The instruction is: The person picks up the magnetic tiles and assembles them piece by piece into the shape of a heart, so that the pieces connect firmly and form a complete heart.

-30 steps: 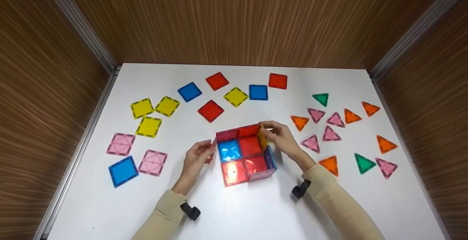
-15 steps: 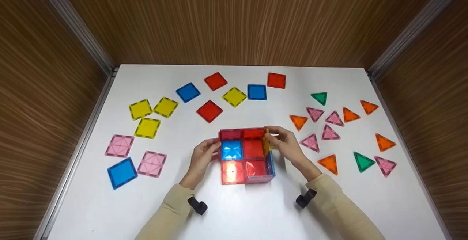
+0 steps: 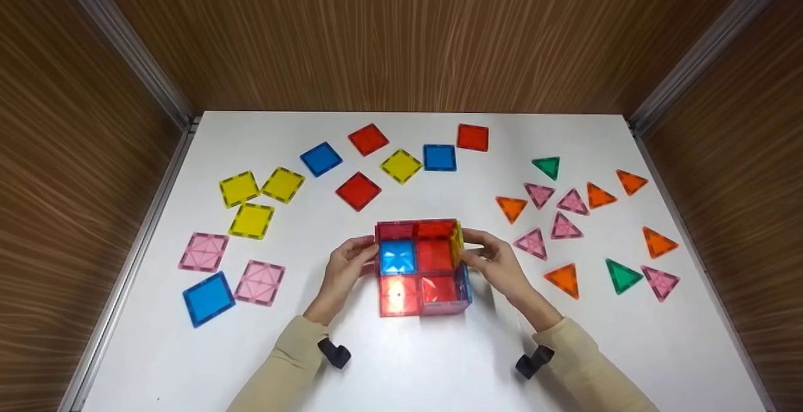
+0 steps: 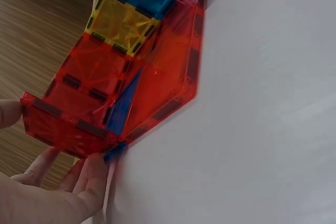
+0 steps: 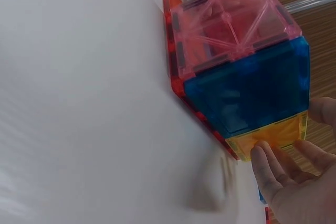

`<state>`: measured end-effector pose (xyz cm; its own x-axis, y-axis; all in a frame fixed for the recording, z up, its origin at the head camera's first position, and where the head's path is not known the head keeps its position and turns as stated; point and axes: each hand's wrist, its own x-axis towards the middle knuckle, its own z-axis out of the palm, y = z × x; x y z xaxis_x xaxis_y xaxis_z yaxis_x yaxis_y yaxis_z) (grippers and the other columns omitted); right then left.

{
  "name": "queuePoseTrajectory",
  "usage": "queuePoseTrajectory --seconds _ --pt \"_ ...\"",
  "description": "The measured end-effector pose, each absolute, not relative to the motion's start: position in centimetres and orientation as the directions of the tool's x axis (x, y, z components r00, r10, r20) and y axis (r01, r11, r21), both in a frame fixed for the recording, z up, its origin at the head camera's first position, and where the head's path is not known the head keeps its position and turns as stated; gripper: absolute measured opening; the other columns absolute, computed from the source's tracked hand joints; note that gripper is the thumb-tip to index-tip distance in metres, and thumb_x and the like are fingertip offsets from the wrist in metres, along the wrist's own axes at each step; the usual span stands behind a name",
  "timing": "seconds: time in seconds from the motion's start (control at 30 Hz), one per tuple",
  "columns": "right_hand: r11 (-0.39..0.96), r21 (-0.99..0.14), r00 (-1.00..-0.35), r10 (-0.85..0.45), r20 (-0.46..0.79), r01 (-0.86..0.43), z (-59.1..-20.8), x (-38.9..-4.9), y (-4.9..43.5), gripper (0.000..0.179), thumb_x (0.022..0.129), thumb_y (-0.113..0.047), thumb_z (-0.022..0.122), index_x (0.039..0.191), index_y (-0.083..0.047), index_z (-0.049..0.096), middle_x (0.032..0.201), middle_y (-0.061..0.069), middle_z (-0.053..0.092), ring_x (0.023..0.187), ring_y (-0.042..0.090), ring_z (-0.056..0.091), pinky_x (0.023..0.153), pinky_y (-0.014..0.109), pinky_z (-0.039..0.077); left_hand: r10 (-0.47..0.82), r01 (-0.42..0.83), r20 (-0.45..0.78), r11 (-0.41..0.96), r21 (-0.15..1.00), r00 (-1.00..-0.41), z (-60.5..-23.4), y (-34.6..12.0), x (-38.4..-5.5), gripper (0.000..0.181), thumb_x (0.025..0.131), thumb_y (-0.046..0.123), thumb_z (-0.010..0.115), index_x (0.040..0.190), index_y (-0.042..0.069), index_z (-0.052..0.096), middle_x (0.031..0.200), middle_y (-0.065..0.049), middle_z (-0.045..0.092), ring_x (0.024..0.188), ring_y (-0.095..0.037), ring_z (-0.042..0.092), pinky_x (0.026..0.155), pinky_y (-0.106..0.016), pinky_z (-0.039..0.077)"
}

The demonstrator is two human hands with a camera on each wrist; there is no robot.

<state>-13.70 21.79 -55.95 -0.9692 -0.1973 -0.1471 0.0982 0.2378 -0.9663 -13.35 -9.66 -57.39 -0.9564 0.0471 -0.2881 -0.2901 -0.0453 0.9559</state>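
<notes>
A box of see-through magnetic tiles stands on the table, with a floor of one blue tile (image 3: 398,257) and several red ones. Red tiles form its back wall (image 3: 416,230). At its left side my left hand (image 3: 339,271) holds an upright red square tile (image 4: 63,129), thumb at the upper edge and fingers against the outer face. My right hand (image 3: 502,268) grips the yellow wall tile (image 5: 273,135) on the right, fingertips on its outside and thumb at its top edge. Beside that stand a blue tile (image 5: 252,93) and, at the front right, a pink one (image 5: 231,35).
Loose yellow (image 3: 251,221), blue (image 3: 209,299), pink (image 3: 260,282) and red (image 3: 358,191) squares lie left and behind. Orange (image 3: 564,280), green (image 3: 623,276) and pink (image 3: 566,226) triangles spread across the right. Wood-grain panels (image 3: 408,36) enclose the table's back and sides.
My left hand has brought the red tile against the box's left side. The box has turned slightly and sits straighter. My right hand has slid down along the yellow wall, toward me.
</notes>
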Motion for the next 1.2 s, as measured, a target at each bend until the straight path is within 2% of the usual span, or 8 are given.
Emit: queuePoseTrajectory --seconds 0.2,0.33,0.53,0.77,0.83,1.07,1.13,1.2 --pt "0.229 -0.968 -0.970 -0.191 -0.153 0.107 -56.0 -13.3 21.9 0.048 0.101 -0.018 0.071 0.146 -0.005 0.060 0.148 0.019 0.061 0.117 0.026 0.067 0.089 0.020 0.060 0.036 -0.241 -0.243 0.061 0.969 -0.969 -56.4 -12.1 -12.2 0.045 0.103 0.021 0.068 0.143 0.002 0.059 0.144 -0.020 0.063 0.121 -0.028 0.067 0.101 -0.036 0.060" --pt "0.219 -0.970 -0.972 -0.181 -0.150 0.109 -56.1 -13.4 22.0 0.047 0.101 -0.018 0.072 0.145 -0.006 0.060 0.147 0.018 0.063 0.117 0.029 0.067 0.089 0.020 0.060 0.020 -0.148 -0.154 0.170 0.974 -0.988 -55.9 -14.8 -11.4 0.047 0.100 0.016 0.072 0.142 0.001 0.060 0.145 -0.020 0.062 0.127 -0.030 0.064 0.106 -0.034 0.057" --pt "0.224 -0.970 -0.973 -0.189 -0.134 0.090 -56.3 -13.1 22.0 0.048 0.102 -0.018 0.071 0.145 -0.002 0.059 0.147 0.021 0.062 0.117 0.029 0.069 0.090 0.019 0.059 -0.013 -0.130 -0.133 0.323 0.937 -0.991 -56.1 -19.7 -9.8 0.051 0.100 0.022 0.074 0.146 0.006 0.058 0.150 -0.015 0.061 0.134 -0.032 0.059 0.117 -0.044 0.049" --pt "0.221 -0.970 -0.973 -0.182 -0.140 0.098 -56.3 -13.1 21.8 0.046 0.102 -0.019 0.071 0.144 -0.002 0.061 0.145 0.021 0.063 0.110 0.015 0.069 0.089 0.020 0.059 -0.100 -0.139 -0.103 0.509 0.849 -0.990 -56.6 -24.5 -8.4 0.053 0.101 0.026 0.073 0.149 0.012 0.057 0.142 -0.015 0.064 0.127 -0.030 0.061 0.104 -0.020 0.050" --pt "0.222 -0.970 -0.974 -0.181 -0.139 0.097 -56.4 -13.2 21.8 0.046 0.102 -0.020 0.070 0.143 -0.003 0.061 0.144 0.020 0.064 0.108 0.013 0.069 0.088 0.020 0.059 -0.114 -0.139 -0.091 0.539 0.831 -0.989 -56.8 -25.6 -8.2 0.053 0.101 0.027 0.073 0.150 0.011 0.056 0.143 -0.016 0.063 0.128 -0.031 0.060 0.102 -0.017 0.048" --pt "0.214 -0.973 -0.973 -0.190 -0.134 0.092 -56.4 -13.2 21.9 0.046 0.102 -0.018 0.071 0.143 -0.002 0.061 0.143 0.022 0.064 0.106 0.011 0.069 0.088 0.019 0.059 -0.132 -0.127 -0.061 0.582 0.803 -0.989 -57.5 -28.0 -7.6 0.054 0.101 0.026 0.073 0.149 0.008 0.056 0.145 -0.018 0.058 0.130 -0.033 0.055 0.095 0.003 0.032" --pt "0.206 -0.974 -0.972 -0.190 -0.137 0.097 -56.4 -13.2 21.9 0.045 0.102 -0.017 0.071 0.143 -0.001 0.061 0.143 0.022 0.064 0.106 0.010 0.070 0.087 0.020 0.060 -0.134 -0.141 -0.075 0.592 0.794 -0.988 -57.6 -28.2 -7.5 0.055 0.101 0.028 0.073 0.150 0.009 0.055 0.146 -0.017 0.056 0.132 -0.033 0.054 0.096 0.005 0.029" --pt "0.205 -0.974 -0.973 -0.188 -0.135 0.095 -56.4 -13.2 21.9 0.045 0.102 -0.017 0.071 0.143 -0.001 0.061 0.143 0.023 0.064 0.106 0.012 0.070 0.087 0.020 0.060 -0.133 -0.152 -0.089 0.607 0.780 -0.987 -57.7 -28.3 -7.5 0.055 0.101 0.030 0.072 0.150 0.011 0.055 0.147 -0.016 0.055 0.133 -0.032 0.053 0.103 -0.003 0.035"
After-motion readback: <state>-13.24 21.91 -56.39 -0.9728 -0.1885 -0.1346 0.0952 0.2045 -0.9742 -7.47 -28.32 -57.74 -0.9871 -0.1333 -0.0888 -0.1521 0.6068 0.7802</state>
